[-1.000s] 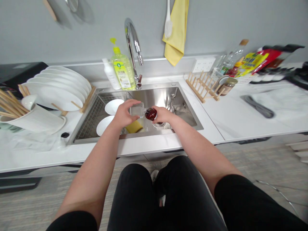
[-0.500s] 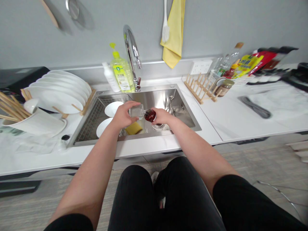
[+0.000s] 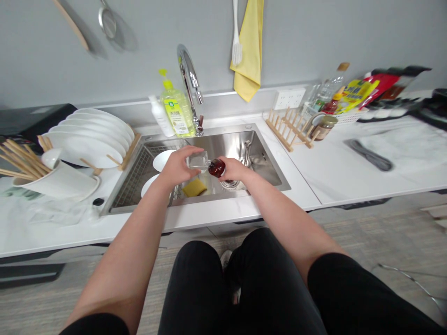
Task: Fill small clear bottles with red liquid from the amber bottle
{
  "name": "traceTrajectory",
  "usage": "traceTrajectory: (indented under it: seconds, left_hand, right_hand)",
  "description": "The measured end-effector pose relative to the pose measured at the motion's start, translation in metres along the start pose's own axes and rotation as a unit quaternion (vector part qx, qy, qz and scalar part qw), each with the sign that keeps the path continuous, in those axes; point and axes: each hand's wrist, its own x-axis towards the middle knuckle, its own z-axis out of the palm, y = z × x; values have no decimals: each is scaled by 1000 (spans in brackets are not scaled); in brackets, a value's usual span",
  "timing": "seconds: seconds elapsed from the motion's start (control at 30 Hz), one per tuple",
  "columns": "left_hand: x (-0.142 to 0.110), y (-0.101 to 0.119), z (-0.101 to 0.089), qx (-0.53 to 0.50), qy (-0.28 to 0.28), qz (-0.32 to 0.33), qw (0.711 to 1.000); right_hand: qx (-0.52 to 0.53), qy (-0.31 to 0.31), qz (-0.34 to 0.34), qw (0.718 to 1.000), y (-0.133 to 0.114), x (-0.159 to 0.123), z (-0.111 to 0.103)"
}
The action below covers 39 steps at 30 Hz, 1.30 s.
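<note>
One clear container (image 3: 198, 161) in left grip (image 3: 179, 167), red object (image 3: 216, 168) in right grip (image 3: 233, 169), blurred pump-bottle label (image 3: 175, 115)

So we can't make out how the neck of the red bottle (image 3: 216, 168) meets the clear container (image 3: 198, 161), way too small, and the left hand (image 3: 179, 167) and its wrist hide part of the nearer white bowl (image 3: 148, 185). The top edge chops off our wooden utensil (image 3: 72, 25), white brush (image 3: 236, 44) and yellow cloth (image 3: 249, 58), and the small print on the soap bottle (image 3: 177, 111) is just mush.
</note>
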Motion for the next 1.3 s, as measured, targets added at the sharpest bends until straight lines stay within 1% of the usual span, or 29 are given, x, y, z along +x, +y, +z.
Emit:
traceTrajectory:
  seconds: [0.37,0.57,1.1,1.3]
  left_hand:
    - [12,4,-9,39,-29,10,999]
    - [16,9,-13,59,-41,-12,997]
    - [33,22,-23,72,-65,-11,995]
    - [38,23,-24,79,-74,-14,994]
  right_hand:
    - [19,25,-7,999,-1,0,0]
    - [18,32,0,999,-4,0,-1]
    - [45,39,16,998,-15,-3,-8]
    - [49,39,18,998,-13,-2,-8]
